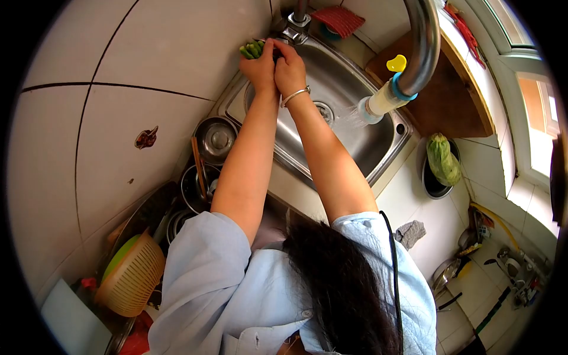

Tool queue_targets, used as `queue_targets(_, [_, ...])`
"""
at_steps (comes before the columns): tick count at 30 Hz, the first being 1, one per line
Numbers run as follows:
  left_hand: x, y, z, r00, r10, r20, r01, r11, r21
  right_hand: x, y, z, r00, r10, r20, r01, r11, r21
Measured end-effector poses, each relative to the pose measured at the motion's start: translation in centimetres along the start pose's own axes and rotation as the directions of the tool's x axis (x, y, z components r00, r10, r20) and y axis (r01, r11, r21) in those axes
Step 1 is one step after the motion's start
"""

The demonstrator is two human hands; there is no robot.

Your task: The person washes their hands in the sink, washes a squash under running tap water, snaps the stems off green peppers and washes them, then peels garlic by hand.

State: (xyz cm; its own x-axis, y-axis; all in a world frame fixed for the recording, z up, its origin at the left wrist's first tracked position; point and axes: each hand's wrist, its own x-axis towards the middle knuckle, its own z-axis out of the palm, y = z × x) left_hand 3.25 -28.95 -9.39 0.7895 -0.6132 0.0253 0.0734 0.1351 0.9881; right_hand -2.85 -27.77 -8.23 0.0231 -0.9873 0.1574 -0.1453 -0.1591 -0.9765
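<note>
At the far left corner of the metal sink (349, 77), my left hand (259, 70) is closed around a bunch of green stalks (252, 49), whose ends poke out to the left. Their exact kind is hard to make out. My right hand (290, 72), with a bangle (294, 96) on its wrist, presses against the left one. Its fingers are curled over the same bunch, and the rest of the stalks is hidden by both hands. Water runs from the faucet (427, 53) through a filter nozzle (384, 102) toward the drain (323, 112).
Tiled wall (171, 47) stands close on the left. Metal bowls (216, 141) and a pot with chopsticks (199, 168) sit beside the sink. A wooden board (438, 89) leans at the right, near a green squash (443, 160) in a dark bowl. A grey cloth (410, 234) lies on the counter.
</note>
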Motion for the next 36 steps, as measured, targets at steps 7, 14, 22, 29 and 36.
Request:
queue_targets(7, [-8.1, 1.0, -2.5, 0.762, -0.538, 0.361, 0.605, 0.790, -0.099, -6.3, 0.8, -5.3, 0.995, 0.099, 0.020, -0.089, 0.953, -0.288])
queue_targets(14, [-18.8, -0.7, 0.8, 0.440, -0.706, 0.555, 0.880, 0.463, -0.109, -10.2, 5.5, -15.1, 0.901, 0.433, -0.014, -0.431, 0.891, -0.146])
queue_targets(22, [-20.0, -4.2, 0.3, 0.518, -0.484, 0.705, 0.684, 0.729, -0.002, -13.2, 3.0, -16.0, 0.937, 0.341, -0.082, -0.350, 0.924, -0.157])
queue_targets(29, [-22.0, -0.1, -1.1, 0.414, -0.667, 0.619, 0.854, 0.520, -0.010, -12.0, 3.4, -16.7, 0.931, 0.363, -0.035, -0.357, 0.889, -0.288])
queue_targets(36, [-19.9, 0.5, -2.0, 0.445, -0.653, 0.613, 0.847, 0.530, -0.051, -13.6, 4.9, -14.2, 0.954, 0.295, -0.045, -0.293, 0.894, -0.338])
